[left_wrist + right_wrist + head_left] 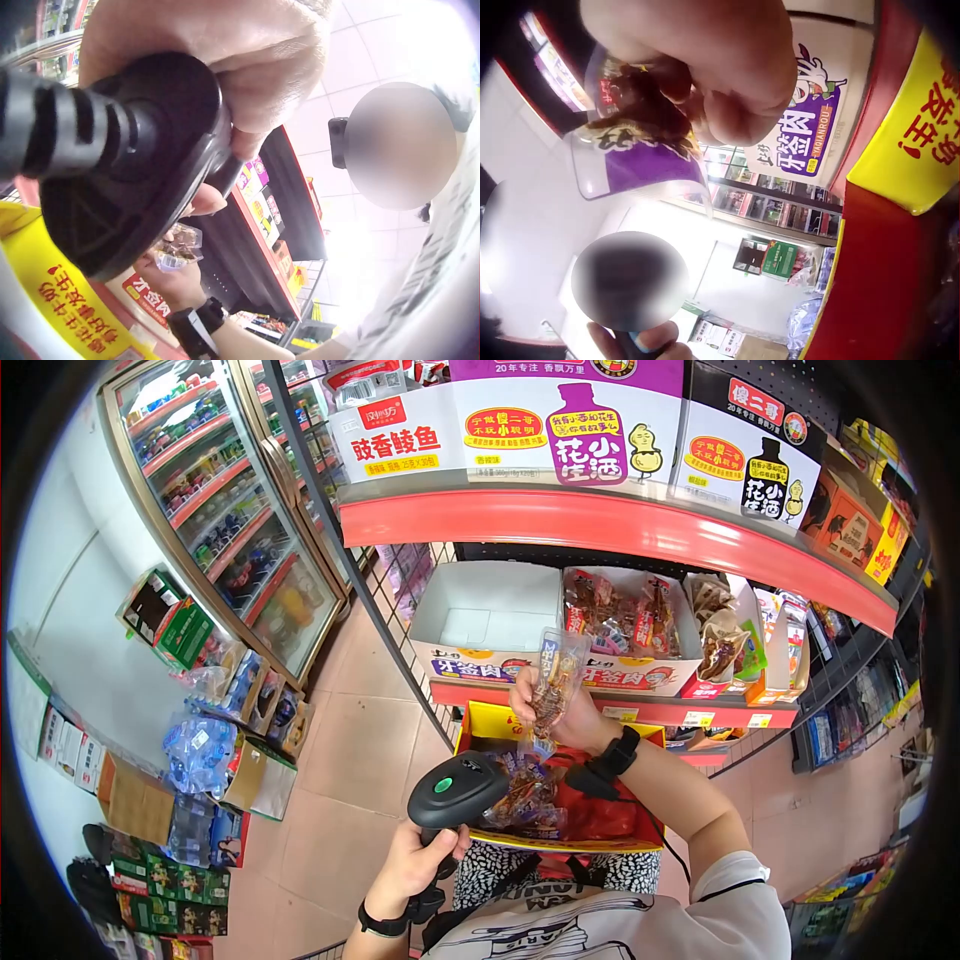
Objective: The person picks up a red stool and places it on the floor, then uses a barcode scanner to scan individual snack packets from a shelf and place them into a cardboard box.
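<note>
My left hand (pixel 408 865) grips a black barcode scanner (pixel 458 790) by its handle, its head over the left side of a yellow box (pixel 625 847). In the left wrist view the scanner's dark underside (pixel 112 217) and cable fill the near left. My right hand (pixel 580 722) pinches a clear snack packet (pixel 556 665) with brown meat pieces and a purple label, held up in front of the shelf. The right wrist view shows the packet (pixel 649 169) from close by. More snack packets (pixel 525 795) and a red bag (pixel 610 810) lie in the yellow box.
On the shelf ahead stand a bare white carton (pixel 487 605) and another carton (pixel 625 672) with red packets. Large printed boxes (pixel 570 435) line the shelf above a red edge strip (pixel 600 530). Bottle packs (pixel 200 750) and a glass-door fridge (pixel 225 500) are at left.
</note>
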`<state>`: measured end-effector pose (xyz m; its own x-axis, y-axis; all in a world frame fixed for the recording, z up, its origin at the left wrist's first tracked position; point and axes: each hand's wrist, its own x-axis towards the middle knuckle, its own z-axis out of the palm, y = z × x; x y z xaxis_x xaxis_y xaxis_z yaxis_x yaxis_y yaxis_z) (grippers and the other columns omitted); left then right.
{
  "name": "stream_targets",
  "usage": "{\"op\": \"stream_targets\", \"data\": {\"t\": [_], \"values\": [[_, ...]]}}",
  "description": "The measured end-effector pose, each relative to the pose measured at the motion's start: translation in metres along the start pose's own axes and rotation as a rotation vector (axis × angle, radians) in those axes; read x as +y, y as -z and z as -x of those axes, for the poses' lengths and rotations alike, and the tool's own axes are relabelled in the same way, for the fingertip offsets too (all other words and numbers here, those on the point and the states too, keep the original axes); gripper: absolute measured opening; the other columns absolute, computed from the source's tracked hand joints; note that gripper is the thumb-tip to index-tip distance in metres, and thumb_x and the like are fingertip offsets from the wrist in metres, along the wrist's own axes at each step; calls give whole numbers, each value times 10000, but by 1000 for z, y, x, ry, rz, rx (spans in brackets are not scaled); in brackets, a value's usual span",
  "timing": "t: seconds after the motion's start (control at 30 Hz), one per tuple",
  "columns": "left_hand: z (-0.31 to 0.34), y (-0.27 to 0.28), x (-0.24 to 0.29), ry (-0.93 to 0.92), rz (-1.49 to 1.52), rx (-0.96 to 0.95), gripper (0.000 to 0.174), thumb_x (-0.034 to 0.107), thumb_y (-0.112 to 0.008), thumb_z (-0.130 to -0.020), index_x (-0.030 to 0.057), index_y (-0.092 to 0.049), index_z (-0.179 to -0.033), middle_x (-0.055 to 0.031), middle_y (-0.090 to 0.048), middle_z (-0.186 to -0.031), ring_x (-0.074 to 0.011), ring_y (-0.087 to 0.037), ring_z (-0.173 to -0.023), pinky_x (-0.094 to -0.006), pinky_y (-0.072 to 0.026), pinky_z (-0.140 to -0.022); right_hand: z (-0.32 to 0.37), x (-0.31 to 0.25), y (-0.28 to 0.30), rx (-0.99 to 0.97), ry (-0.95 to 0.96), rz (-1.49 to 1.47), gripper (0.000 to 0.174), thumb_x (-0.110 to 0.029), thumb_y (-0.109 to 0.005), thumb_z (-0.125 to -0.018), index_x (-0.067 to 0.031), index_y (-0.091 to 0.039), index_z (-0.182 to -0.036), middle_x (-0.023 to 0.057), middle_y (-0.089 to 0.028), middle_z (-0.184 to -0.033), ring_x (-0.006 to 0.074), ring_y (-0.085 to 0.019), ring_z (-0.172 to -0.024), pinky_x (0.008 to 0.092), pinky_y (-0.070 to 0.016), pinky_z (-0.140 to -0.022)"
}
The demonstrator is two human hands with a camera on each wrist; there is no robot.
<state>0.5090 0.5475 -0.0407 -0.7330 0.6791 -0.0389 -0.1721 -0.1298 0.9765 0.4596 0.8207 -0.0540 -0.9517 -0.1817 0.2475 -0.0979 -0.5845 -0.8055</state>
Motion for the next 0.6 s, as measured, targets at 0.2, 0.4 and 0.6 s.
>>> {"op": "stream_targets", "data": {"t": [0.2,0.4,0.6], "values": [[1,0,0,13,3,25,513,423,-589,-817,-9,-504,-1080,-75,-559,-740,-121,-520,-621,-250,-432,-567,1,3,3,0,-4,48,359,-391,-387,-891,-90,-438,-702,37,-473,-601,112,-432,-554,218,-343,-501],[1,1,2,-4,10,-9,493,425,-595,-812,-4,-505,-1038,-81,-560,-749,-120,-518,-617,-243,-424,-563,2,2,2,0,-1,25,316,-341,-428,-882,-83,-440,-699,42,-472,-626,117,-428,-557,219,-349,-505],[3,2,1,17,18,12,488,434,-595,-808,3,-500,-1017,-78,-553,-740,-121,-512,-616,-238,-417,-555,5,3,5,-19,-17,-18,291,-313,-442,-878,-78,-445,-707,41,-464,-637,118,-433,-575,221,-354,-507]]}}
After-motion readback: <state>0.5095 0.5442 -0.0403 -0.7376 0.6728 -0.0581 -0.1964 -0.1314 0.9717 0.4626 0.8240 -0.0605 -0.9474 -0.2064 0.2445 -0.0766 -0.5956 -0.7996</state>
